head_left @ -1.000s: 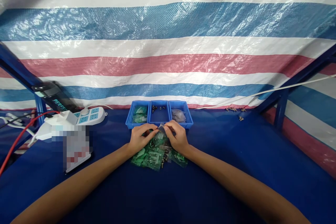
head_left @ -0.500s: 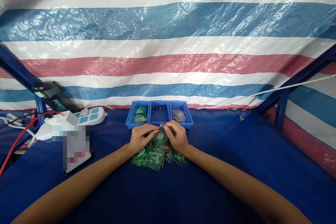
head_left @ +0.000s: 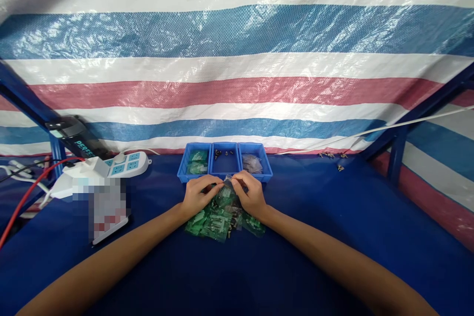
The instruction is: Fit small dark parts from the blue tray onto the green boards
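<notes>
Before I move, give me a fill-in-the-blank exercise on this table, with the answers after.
1. Of the three bins, the ____ one holds loose dark parts.
2. The left hand and right hand pinch clear plastic over piled packets mostly ____ in colour.
3. The bottle is on the person's ____ side.

Missing words: middle; green; left.

Small clear plastic bag (head_left: 227, 178) (contents unclear), pinched between both hands (head_left: 225, 193); green packets (head_left: 217, 222) piled below.
</notes>
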### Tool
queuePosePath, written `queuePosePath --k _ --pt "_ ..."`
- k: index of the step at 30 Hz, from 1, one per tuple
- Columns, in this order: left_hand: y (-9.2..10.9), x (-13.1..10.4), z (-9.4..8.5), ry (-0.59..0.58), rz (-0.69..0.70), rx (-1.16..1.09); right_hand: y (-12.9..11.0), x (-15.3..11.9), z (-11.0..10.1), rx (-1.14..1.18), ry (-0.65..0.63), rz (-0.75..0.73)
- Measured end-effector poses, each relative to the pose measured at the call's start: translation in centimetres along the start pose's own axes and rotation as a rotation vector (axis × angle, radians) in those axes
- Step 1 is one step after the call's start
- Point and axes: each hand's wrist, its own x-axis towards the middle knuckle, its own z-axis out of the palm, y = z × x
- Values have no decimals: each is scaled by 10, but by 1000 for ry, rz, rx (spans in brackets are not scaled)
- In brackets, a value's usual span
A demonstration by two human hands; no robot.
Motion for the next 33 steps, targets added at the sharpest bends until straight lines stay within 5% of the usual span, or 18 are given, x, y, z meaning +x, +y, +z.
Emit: queuePosePath --k 33 --pt "1 0 2 -51 -86 -80 1 -1 1 -12 -17 -8"
